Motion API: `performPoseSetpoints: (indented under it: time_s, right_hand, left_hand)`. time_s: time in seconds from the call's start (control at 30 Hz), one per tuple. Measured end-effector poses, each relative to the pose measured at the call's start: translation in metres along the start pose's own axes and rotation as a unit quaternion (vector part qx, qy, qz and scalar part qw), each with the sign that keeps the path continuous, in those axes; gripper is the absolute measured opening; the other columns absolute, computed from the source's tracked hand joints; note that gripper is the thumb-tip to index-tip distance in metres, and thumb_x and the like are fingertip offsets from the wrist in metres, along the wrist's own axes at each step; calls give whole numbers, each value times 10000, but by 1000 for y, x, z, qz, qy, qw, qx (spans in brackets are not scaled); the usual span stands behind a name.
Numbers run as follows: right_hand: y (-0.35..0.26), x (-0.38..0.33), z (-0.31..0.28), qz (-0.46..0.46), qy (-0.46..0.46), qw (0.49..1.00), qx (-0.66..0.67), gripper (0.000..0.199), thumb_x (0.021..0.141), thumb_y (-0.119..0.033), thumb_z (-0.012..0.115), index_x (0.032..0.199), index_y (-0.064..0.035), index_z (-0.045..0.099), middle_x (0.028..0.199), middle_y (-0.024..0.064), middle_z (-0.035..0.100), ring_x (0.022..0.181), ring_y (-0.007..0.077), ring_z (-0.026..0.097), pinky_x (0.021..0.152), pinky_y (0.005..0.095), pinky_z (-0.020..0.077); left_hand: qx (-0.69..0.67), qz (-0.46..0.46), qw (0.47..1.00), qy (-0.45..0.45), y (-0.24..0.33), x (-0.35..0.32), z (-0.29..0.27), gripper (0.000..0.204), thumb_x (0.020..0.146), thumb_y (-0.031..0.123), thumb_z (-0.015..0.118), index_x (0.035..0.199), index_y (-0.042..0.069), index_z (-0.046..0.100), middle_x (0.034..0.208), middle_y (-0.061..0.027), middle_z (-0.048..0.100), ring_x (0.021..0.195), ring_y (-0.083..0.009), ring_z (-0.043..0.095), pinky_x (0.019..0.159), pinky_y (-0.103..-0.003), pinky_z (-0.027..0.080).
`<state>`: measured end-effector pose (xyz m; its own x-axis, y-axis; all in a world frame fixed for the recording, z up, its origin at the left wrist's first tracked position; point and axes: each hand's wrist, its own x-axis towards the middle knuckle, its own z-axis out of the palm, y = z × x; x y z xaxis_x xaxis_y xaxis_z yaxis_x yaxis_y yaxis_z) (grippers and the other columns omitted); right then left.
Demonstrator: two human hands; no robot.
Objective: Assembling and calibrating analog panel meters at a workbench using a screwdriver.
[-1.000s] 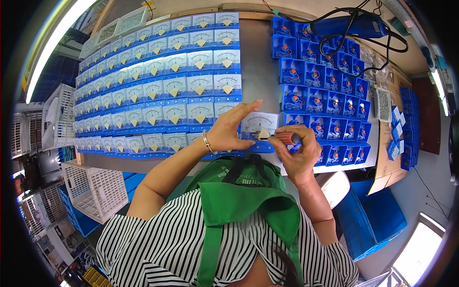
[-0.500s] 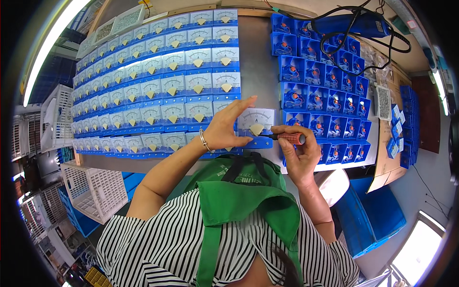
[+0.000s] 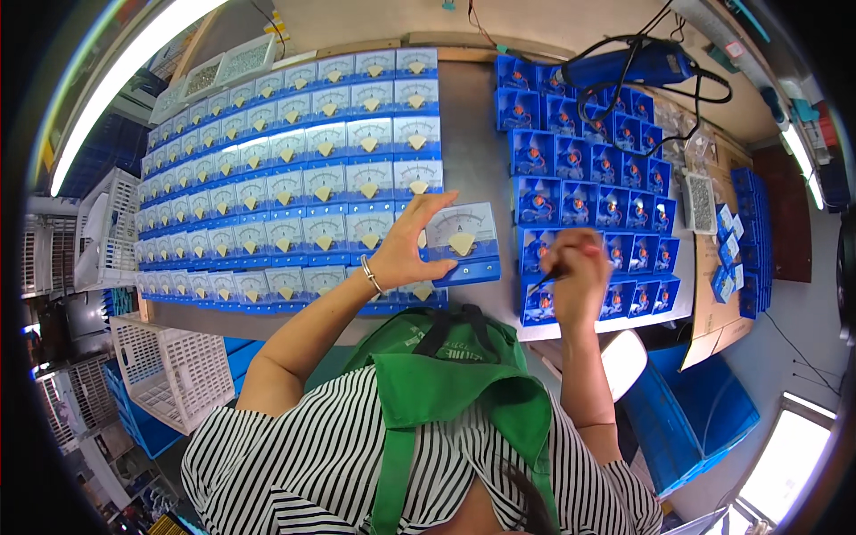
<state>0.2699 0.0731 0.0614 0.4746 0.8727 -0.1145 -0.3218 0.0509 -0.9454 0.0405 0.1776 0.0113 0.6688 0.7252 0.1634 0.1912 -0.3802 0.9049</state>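
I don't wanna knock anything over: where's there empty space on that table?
The grey tabletop strip between the meter rows and the open blue boxes is bare, beyond the single meter at the left hand. It's crowded on either side, with meters packed left and boxes right.

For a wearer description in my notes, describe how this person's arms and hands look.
The left hand and right hand are bare, without gloves. A slim silver-coloured bangle circles the left wrist; none shows on the right. Short sleeves with narrow black and white stripes leave the forearms uncovered. The right hand is blurred, so finer details are unclear.
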Motion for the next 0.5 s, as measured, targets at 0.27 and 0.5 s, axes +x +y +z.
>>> performPoseSetpoints:
  time_s: [0.27, 0.5]
  right_hand:
    - [55, 83, 35, 177, -147, 970, -81, 208, 899, -214, 629, 813, -37, 561, 631, 3, 521, 494, 118, 477, 434, 253, 354]
    - [148, 230, 72, -214, -148, 812, -523, 169, 811, -171, 657, 849, -28, 576, 794, 218, 642, 689, 370, 651, 606, 444, 521]
  left_hand:
    - [79, 25, 990, 116, -33, 32, 3, 898, 667, 162, 764, 1432, 59, 304, 1394, -173, 394, 1261, -356, 412, 1067, -396, 345]
    - [293, 16, 952, -85, -43, -62, -2, 791, 635, 244, 786, 1349, 137, 463, 1256, -120, 526, 1155, -304, 503, 960, -434, 404]
